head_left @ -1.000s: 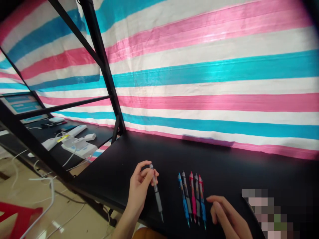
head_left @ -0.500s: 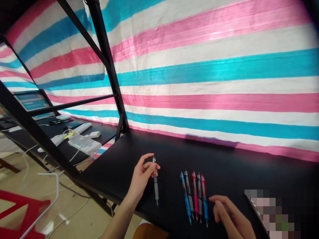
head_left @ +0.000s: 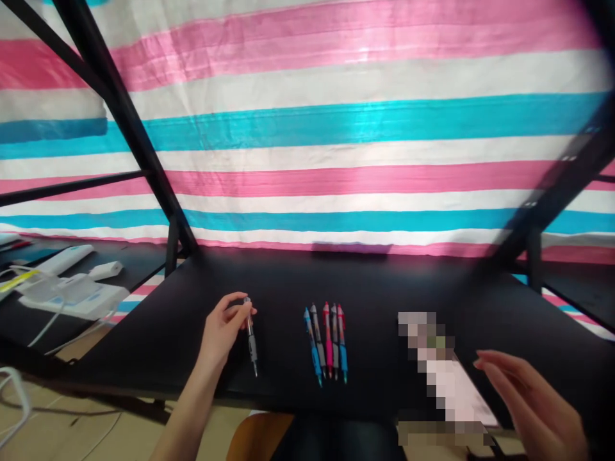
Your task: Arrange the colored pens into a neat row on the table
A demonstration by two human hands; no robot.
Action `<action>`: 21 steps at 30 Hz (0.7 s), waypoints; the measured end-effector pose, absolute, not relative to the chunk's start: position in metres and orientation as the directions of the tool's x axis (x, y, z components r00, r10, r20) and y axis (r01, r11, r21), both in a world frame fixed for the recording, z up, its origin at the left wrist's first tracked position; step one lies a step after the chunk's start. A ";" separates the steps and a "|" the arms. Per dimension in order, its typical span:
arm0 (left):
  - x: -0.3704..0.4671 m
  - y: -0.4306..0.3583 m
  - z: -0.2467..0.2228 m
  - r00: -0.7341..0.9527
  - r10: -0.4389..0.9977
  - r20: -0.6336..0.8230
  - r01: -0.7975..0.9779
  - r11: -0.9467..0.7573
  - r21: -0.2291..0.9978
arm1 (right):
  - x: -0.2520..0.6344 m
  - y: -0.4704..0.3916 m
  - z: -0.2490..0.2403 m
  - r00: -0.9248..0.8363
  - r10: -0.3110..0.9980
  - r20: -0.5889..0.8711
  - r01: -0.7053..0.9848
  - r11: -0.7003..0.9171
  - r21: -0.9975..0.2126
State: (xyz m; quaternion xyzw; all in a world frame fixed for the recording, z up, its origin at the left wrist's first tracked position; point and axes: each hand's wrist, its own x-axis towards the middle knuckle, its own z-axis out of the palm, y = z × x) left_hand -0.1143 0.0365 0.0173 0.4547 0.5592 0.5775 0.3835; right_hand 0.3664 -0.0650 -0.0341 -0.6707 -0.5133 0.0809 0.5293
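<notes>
My left hand pinches the top end of a grey pen, which points tip down towards me over the black table. To its right several pens, blue, grey and pink, lie side by side in a row on the table. My right hand hovers at the lower right with fingers apart and nothing in it, beside a blurred flat object.
A striped pink, white and turquoise tarp hangs behind the table. Black frame posts rise at the left and right. White power strips and cables lie on a neighbouring table at left.
The view has swung to the right and the pens sit further left in it. My right hand has moved away from the pen row to the right. My left hand still holds the grey pen.
</notes>
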 end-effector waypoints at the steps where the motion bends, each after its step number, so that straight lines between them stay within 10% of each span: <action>1: -0.114 0.037 0.018 -0.301 0.948 0.104 0.084 -0.082 0.993 | 0.375 -0.063 -0.035 0.443 0.799 0.407 0.600 0.072 -0.796; 15: -0.129 0.041 0.016 -0.345 0.898 0.273 0.642 0.013 0.767 | 0.380 -0.056 -0.037 0.062 0.879 0.472 0.542 0.368 -0.756; 21: -0.142 0.046 -0.011 -0.237 0.918 0.317 0.858 0.045 0.512 | 0.368 -0.060 -0.022 0.152 0.879 0.452 0.457 0.343 -0.821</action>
